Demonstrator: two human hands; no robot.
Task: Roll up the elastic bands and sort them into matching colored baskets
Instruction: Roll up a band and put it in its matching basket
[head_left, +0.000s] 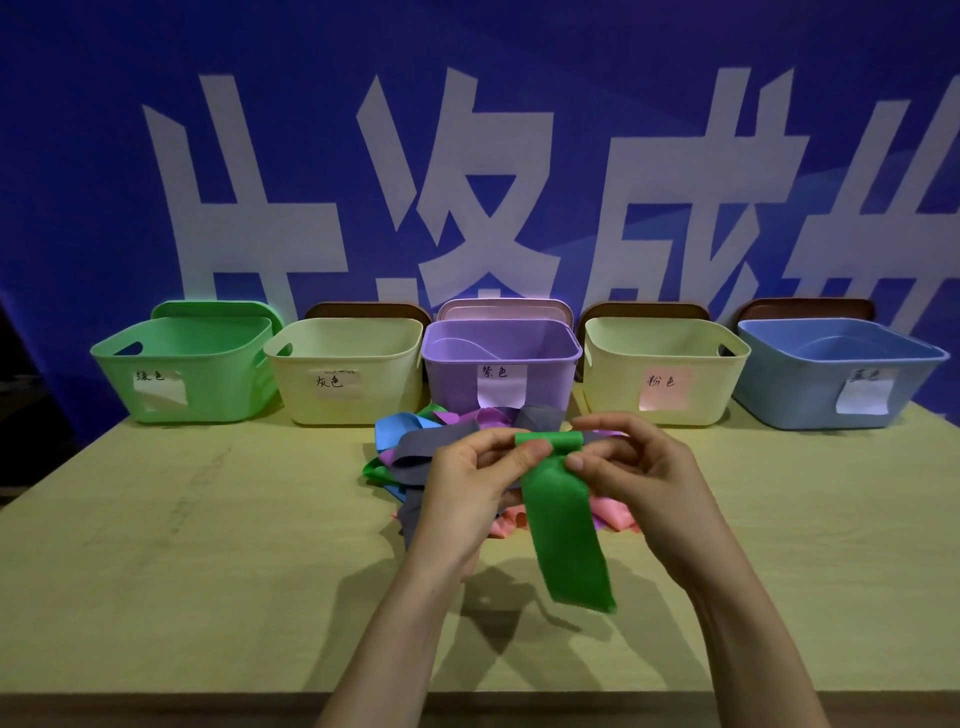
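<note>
A green elastic band (563, 525) hangs above the table, its top end curled into a small roll between both hands. My left hand (470, 483) pinches the roll's left side and my right hand (631, 473) pinches its right side. Behind the hands lies a tangled pile of bands (415, 447) in grey, purple, blue, green and pink. Along the back stand five baskets: green (192, 369), cream labelled grey (348, 369), purple (498, 358), cream labelled pink (665, 369) and blue (836, 374).
The baskets sit against a blue wall banner with white characters. Lids lean behind each basket. The wooden table (182, 571) has its front edge near the bottom of the view, and a dark gap lies off its left side.
</note>
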